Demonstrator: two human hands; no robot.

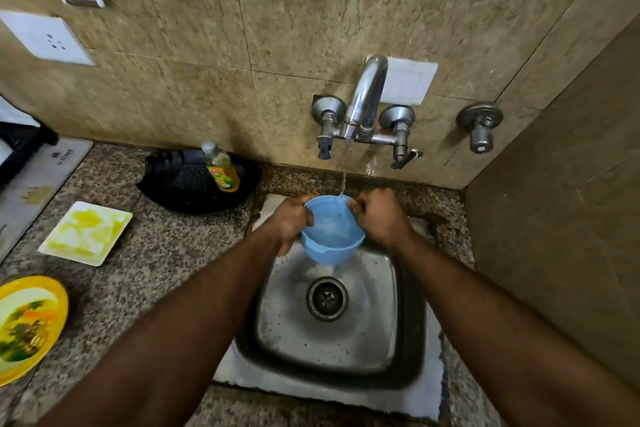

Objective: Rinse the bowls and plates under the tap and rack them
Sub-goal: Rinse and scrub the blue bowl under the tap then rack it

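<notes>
Item in hand: we are holding a blue bowl over the sink, its far rim under the thin stream from the tap; water is pooling inside and spilling from the low near edge toward the drain
Left hand: we are gripping the bowl's left rim and side with curled fingers
Right hand: we are pinching the right rim, fingers curled over the edge
Progress: we are judging the job as early. This bowl is mid-rinse, and no rack with clean pieces is showing in view
Left to do: a square white plate smeared with yellow is waiting on the counter, well left of the sink; a yellow bowl with food scraps is sitting nearer the left edge
Surface: speckled granite counter around a small steel sink; a soap bottle is standing in a black pan by the wall
Room: tan stone tiles, a socket, a switch plate behind the tap, a spare valve to the right
</notes>
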